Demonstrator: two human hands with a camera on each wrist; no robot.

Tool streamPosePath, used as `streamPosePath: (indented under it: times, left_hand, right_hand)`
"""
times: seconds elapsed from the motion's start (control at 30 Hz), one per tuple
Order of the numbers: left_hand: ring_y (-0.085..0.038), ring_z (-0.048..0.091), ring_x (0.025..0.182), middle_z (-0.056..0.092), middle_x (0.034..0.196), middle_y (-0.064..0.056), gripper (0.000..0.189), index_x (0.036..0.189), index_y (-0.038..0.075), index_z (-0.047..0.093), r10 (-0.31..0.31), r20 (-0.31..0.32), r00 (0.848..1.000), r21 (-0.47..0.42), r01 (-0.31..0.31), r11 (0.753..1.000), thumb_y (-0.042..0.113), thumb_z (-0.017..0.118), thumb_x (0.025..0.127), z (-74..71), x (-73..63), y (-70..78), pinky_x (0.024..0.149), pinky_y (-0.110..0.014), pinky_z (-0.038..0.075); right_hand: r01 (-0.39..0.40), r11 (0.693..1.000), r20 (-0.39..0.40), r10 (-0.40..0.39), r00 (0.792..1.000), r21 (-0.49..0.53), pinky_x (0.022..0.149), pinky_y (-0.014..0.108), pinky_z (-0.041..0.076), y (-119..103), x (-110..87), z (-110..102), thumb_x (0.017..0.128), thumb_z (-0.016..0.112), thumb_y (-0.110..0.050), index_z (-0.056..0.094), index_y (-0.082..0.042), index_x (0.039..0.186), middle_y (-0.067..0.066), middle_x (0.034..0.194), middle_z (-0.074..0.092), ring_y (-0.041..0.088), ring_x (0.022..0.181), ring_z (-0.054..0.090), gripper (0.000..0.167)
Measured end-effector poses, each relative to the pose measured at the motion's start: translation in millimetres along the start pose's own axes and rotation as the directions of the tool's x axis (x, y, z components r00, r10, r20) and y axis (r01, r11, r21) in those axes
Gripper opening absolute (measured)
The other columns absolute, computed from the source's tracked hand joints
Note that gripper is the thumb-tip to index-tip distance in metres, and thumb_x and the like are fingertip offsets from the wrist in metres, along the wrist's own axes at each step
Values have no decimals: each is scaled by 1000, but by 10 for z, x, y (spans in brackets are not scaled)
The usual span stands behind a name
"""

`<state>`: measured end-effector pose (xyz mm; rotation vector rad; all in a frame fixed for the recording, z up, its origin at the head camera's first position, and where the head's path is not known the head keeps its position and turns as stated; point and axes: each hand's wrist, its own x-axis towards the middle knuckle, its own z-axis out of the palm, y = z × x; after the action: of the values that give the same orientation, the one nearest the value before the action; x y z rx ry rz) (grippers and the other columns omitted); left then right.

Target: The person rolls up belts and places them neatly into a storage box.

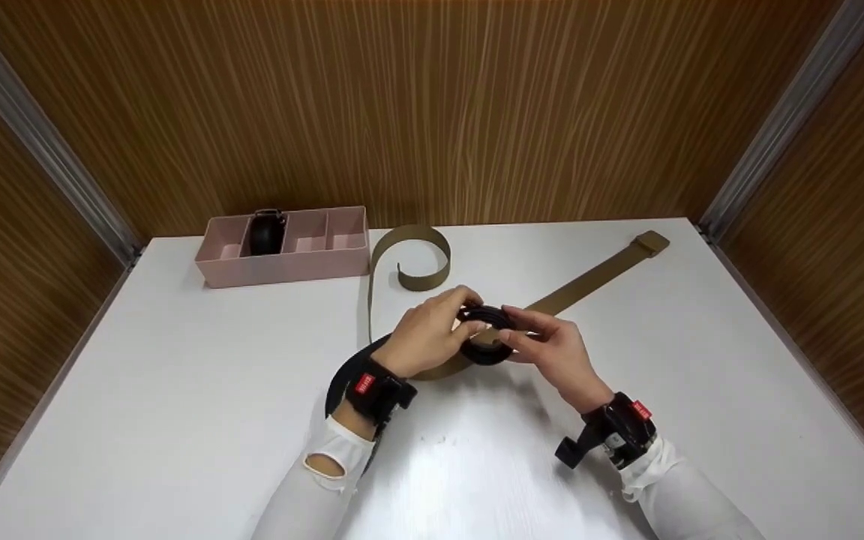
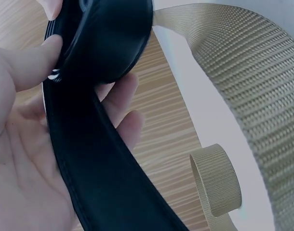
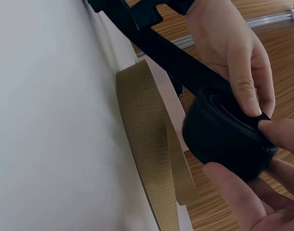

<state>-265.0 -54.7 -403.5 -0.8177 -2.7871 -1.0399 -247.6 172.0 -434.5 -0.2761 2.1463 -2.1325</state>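
Both hands hold a black leather belt, partly wound into a coil, above the table's middle. My left hand pinches the coil's left side, thumb on its edge. From the coil, the belt's unrolled strap runs past the left palm and down beside the left forearm. On the right side, my right hand grips the coil between thumb and fingers; the right wrist view shows its wound layers. Behind and beneath lies a tan webbing belt, one end loosely curled, its buckle end stretching to the back right.
At the back left of the white table stands a pink divided box. A rolled black belt with a metal buckle sits in one of its left compartments. Wood-grain panels enclose the table at the back and sides.
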Motion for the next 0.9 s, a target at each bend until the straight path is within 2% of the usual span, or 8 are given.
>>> streamPosePath:
  times: [0.17,0.37,0.47,0.6,0.8,0.9]
  left_hand:
    - [-22,69,102,72,120,-5,31,129,12,58,-25,-32,999,-42,24,999,31,64,106,-38,-3,8,85,-43,53]
    - [-21,65,88,73,108,-7,29,128,9,57,2,-38,999,-28,-3,1000,28,62,106,-42,-9,11,75,-42,51]
    - [-20,65,89,73,112,-6,27,127,9,58,13,-36,999,-32,-14,999,25,62,106,-34,-9,3,76,-41,51]
    - [-19,64,90,72,115,-4,26,126,10,60,33,-29,999,-30,-34,999,25,63,105,-28,-11,-7,77,-40,51]
    - [-16,66,101,73,117,-1,27,125,14,61,72,18,997,9,-73,997,31,62,104,-16,-21,-13,84,-42,53]
    - [-16,67,103,73,118,-1,28,126,14,62,69,36,997,11,-70,998,31,63,104,-7,-24,-14,86,-42,53]
  right_hand:
    - [37,995,-94,-28,995,98,80,41,62,4,1,44,96,71,4,60,9,138,18,121,70,24,99,74,44]
    - [10,991,-86,1,996,130,82,42,62,-6,2,64,96,70,4,59,9,139,17,120,69,24,99,74,45]
    - [-7,995,-53,13,998,102,83,42,61,-19,6,40,95,72,2,57,9,140,23,120,66,28,101,73,47]
    - [-20,1000,8,20,1000,5,82,40,62,-33,21,-9,95,75,-3,58,6,141,28,125,63,29,101,73,50]
    - [-15,990,81,27,996,-141,80,37,62,-29,31,-54,94,77,-9,60,4,140,22,122,68,27,99,75,51]
    - [-19,988,88,33,996,-154,80,37,62,-19,30,-64,94,78,-9,61,4,139,21,118,70,28,98,74,50]
